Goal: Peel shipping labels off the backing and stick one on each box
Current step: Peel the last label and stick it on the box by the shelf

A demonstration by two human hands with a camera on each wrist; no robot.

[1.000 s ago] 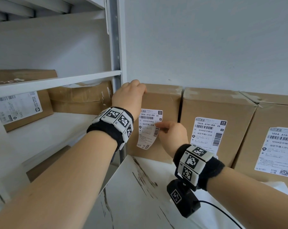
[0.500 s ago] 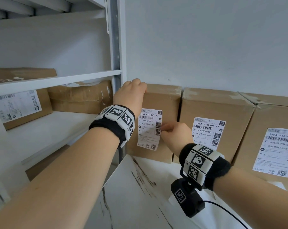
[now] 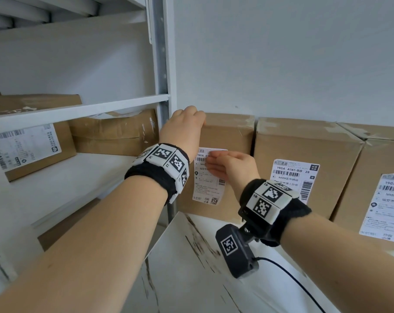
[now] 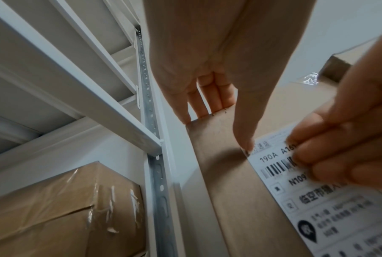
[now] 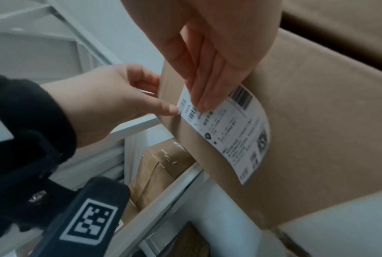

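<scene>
Label (image 3: pixel 208 177) sits on the front face of the leftmost box (image 3: pixel 227 136) of the row, and I place everything else from that box. My right hand (image 3: pixel 231 169) lies across the label's upper part with straight fingers (image 5: pixel 204 97) pressing flat, holding nothing. My left hand (image 3: pixel 183 129) hooks its curled fingers (image 4: pixel 207 102) over the box's top left corner while the thumb (image 4: pixel 245 128) pins the label's top left corner. I judge the risk lies below my pressing fingers: the right wrist view shows the label's far lower edge bowing off the cardboard, so smoothing unevenly could trap a crease or bubble, and a hard push could shove the box back if my left grip slips. The head view makes the label look flat and hides that lift. The left wrist view alone shows my thumb tip on the label's corner and the shelf post (image 4: pixel 150 156) just left of the box. Only the head view shows, right of the box, a second box (image 3: pixel 304 141) wearing its own label (image 3: pixel 293 179), and beyond it a third box (image 3: pixel 381 150) also labelled.
</scene>
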